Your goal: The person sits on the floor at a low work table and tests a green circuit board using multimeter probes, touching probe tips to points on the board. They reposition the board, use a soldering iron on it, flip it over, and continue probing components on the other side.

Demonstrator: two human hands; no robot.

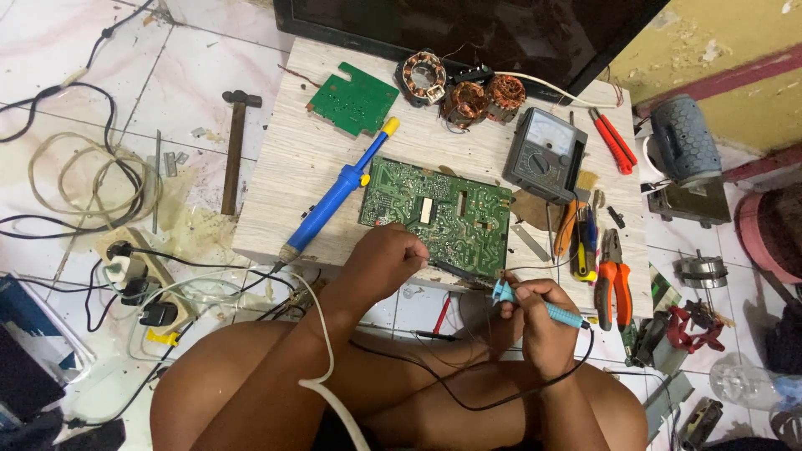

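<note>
1. Your right hand (535, 321) is wrapped round a light-blue soldering iron (539, 306), fingers pressed tight on the handle, tip aimed at the near edge of the big green circuit board (436, 213).
2. Your left hand (386, 260) sits on that same near edge, fingers curled and pinched down onto the board; what lies under the fingertips, I can't tell.
3. The board lies flat on the low pale wooden table (292, 167), just ahead of your knees.
4. Just left of the board, a blue solder sucker (334, 200) with a yellow end lies slantwise, almost touching the board's corner.
5. Further back sits a smaller green board (352, 100), and beside it three copper-wound motor coils (459, 90).
6. Right of the big board there's a grey dial meter (545, 154), red-handled cutters (614, 142) behind it, and orange-handled pliers (614, 280) near your right hand.
7. Off on the tiled floor to your left: a hammer (236, 146), and a power strip (138, 280) crowded with plugs.
8. The iron's black cord (468, 401) loops across your lap.
</note>
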